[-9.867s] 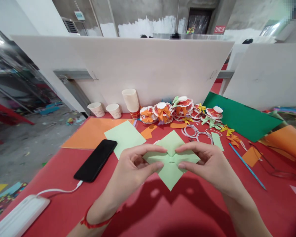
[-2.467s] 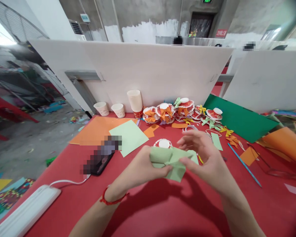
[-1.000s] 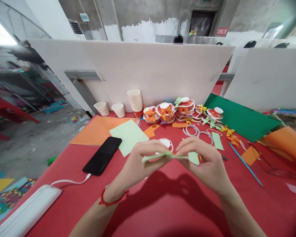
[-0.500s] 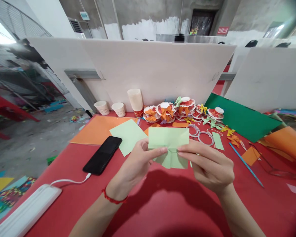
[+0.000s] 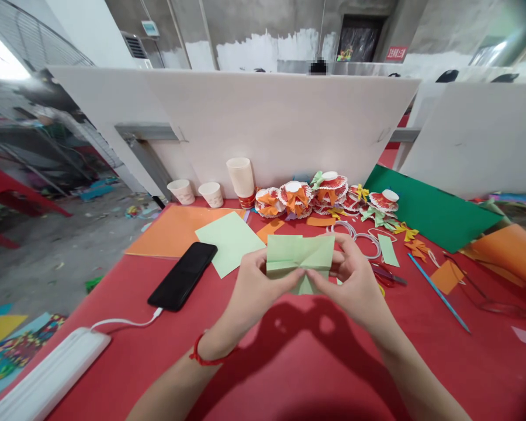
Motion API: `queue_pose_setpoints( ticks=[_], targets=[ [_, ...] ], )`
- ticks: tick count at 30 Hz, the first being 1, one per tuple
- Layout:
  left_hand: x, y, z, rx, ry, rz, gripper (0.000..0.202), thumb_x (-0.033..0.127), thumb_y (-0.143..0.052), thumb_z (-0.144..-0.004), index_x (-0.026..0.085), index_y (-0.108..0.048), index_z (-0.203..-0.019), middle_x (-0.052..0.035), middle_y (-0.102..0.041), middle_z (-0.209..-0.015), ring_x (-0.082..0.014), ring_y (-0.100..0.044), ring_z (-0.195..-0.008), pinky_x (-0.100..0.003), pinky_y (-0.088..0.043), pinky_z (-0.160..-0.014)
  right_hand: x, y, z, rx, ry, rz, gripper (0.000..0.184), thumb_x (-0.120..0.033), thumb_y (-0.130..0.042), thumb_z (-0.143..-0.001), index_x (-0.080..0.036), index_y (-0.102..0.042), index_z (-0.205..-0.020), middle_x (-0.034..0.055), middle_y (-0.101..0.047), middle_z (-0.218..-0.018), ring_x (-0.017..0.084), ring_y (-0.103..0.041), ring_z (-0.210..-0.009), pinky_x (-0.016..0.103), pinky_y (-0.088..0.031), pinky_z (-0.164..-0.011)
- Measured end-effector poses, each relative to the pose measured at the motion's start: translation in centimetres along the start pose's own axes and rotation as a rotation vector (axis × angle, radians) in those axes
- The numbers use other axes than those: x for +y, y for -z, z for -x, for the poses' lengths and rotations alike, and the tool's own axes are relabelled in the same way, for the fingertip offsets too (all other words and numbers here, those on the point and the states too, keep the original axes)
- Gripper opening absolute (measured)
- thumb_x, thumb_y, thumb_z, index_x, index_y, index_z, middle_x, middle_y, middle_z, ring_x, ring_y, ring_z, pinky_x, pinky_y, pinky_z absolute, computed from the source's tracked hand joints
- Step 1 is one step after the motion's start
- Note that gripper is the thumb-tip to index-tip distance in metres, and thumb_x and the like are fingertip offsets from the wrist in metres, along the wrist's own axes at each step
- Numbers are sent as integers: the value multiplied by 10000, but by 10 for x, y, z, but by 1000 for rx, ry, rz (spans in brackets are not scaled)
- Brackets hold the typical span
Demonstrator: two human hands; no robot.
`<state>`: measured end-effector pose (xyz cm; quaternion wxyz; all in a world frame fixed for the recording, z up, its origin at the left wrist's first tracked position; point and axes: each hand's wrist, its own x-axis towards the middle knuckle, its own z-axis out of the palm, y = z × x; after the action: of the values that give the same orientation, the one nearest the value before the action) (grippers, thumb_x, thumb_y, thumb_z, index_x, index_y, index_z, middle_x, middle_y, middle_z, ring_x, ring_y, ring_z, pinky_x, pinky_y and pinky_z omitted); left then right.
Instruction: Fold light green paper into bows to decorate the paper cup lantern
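Observation:
A small piece of folded light-green paper (image 5: 298,252) is held above the red table (image 5: 307,374), its creases meeting near the middle. My left hand (image 5: 260,283) pinches it from the left side, thumb on the near face and fingers behind. From the right, my right hand (image 5: 353,280) grips the same paper, its thumb close to the left thumb at the centre crease. The fingertips behind the paper are partly hidden. Just left of the hands lies a flat light-green sheet (image 5: 230,242).
A black phone (image 5: 183,276) on a white cable lies left. Paper cups (image 5: 210,195) and red-and-white paper ornaments (image 5: 294,196) line the white partition (image 5: 263,123). Scissors (image 5: 390,275), a blue pencil (image 5: 438,292) and green card (image 5: 429,207) are at right.
My right hand has turned, bringing its thumb to the front of the paper beside the left thumb. The paper's upper part now shows opened creases. Scissors behind the right hand have come into view.

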<state>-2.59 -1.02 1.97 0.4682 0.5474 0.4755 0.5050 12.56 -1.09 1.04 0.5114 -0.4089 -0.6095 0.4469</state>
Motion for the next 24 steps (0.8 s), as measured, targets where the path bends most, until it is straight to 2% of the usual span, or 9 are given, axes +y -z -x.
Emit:
queue_pose_setpoints(
  ticks=[4,11,13,17,19,22,24],
  targets=[
    [1,2,-2,-16,25,-4,174,191,-754,-591,155,-721,-758,-43,-771,-772,-234,-716,-719,-287,-575,-614,-3,1,2,-16,12,64,369,-149,-625,-708,-239,-442,-1015,-20,-681,-750,160,-682,-686,278,-562,-633],
    [1,8,-3,-17,58,52,194,145,-766,-567,157,-713,-753,-28,-775,-765,-215,-724,-704,-256,-579,-596,-6,8,3,-60,-51,-15,386,-137,-620,-720,-244,-386,-1007,-47,-678,-681,138,-677,-606,251,-550,-580],
    [1,12,-4,21,64,67,212,143,-787,-555,154,-712,-753,-28,-776,-781,-213,-725,-730,-253,-581,-619,-7,15,2,-27,-29,9,374,-135,-629,-718,-244,-388,-983,-54,-670,-655,135,-679,-592,254,-556,-594],
    [-2,16,-6,158,89,173,293,183,-826,-560,146,-712,-827,-42,-775,-869,-211,-722,-779,-264,-585,-664,-8,25,0,134,90,14,346,-153,-625,-752,-244,-395,-994,-34,-677,-679,151,-700,-679,287,-576,-675],
    [-5,10,-4,188,88,288,301,218,-821,-594,147,-707,-863,-46,-772,-904,-206,-720,-808,-274,-583,-708,-7,23,-1,162,111,19,385,-173,-642,-751,-242,-414,-1054,-14,-681,-747,152,-693,-728,298,-575,-711],
    [-10,-7,2,205,79,409,289,239,-809,-618,143,-709,-871,-48,-771,-863,-203,-711,-828,-276,-571,-751,-2,11,-1,30,58,20,480,-200,-718,-685,-236,-475,-1098,32,-684,-919,174,-682,-843,321,-570,-776],
    [-13,-17,7,205,78,432,244,221,-792,-635,135,-713,-849,-55,-769,-854,-199,-706,-819,-274,-562,-763,2,4,-1,34,24,-23,401,-233,-730,-682,-229,-522,-1025,36,-689,-921,182,-686,-834,311,-577,-743]
  ],
)
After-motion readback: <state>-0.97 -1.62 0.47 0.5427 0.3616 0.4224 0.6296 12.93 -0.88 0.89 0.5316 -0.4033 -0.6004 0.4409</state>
